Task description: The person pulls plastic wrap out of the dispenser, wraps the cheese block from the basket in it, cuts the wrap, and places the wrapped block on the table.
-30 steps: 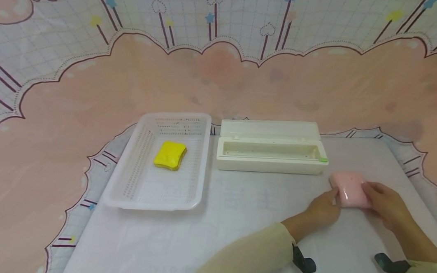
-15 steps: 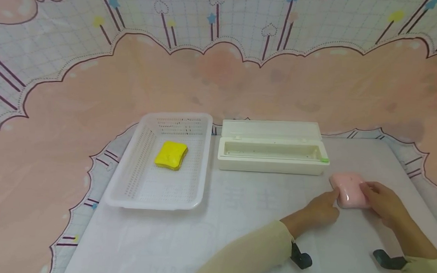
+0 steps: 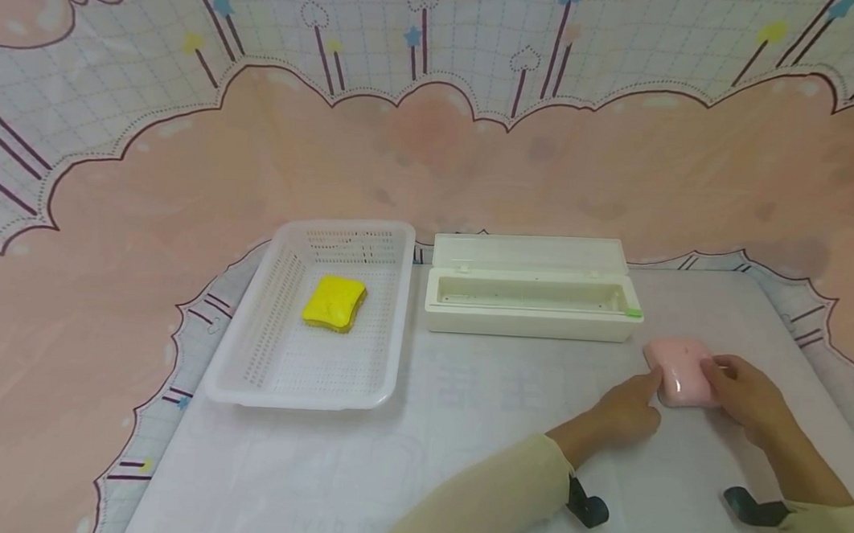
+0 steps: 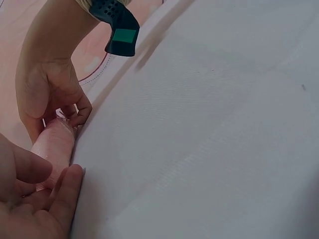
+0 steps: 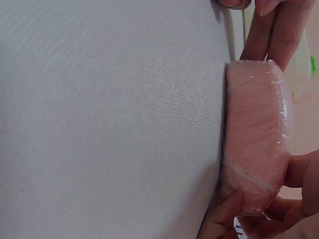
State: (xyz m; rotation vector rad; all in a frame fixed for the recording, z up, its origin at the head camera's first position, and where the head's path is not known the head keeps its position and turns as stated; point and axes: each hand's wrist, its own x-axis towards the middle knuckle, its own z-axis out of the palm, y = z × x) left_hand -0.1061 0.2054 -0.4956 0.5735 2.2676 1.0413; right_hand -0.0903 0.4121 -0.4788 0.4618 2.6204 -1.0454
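Observation:
A pink block wrapped in clear film lies on the white-covered table at the right. In the head view my left hand is at its left end, fingers and thumb holding that edge. The left wrist view has this left hand at the near end of the block. My right hand pinches the opposite end. In the right wrist view the right hand's thumb and fingers grip gathered film at the lower end of the block. Part of each hand's grip is hidden.
A white perforated basket stands at the left with a yellow, sponge-like block inside. Right of it is a long cream box with its lid raised and a green tab at one corner. Patterned cloth hangs behind.
The block stays in nearly the same place on the table. My right hand has shifted slightly left along its end, and the left fingers have moved a little at the other edge.

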